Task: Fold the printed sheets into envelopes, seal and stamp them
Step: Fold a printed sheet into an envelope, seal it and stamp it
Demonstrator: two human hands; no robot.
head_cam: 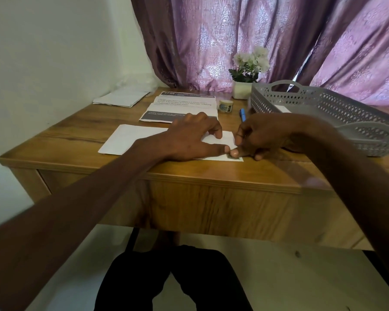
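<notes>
A white envelope lies flat near the front edge of the wooden table. My left hand rests spread on its right half, thumb pointing at the near right corner. A small greenish stamp sits on that corner, mostly hidden under the thumb of my right hand, which presses down on it with the other fingers curled. Folded printed sheets lie just behind the envelope.
A roll of stamps and a blue pen lie behind my hands. A grey perforated basket fills the right side. A white pot of flowers stands by the curtain. White papers lie at the back left.
</notes>
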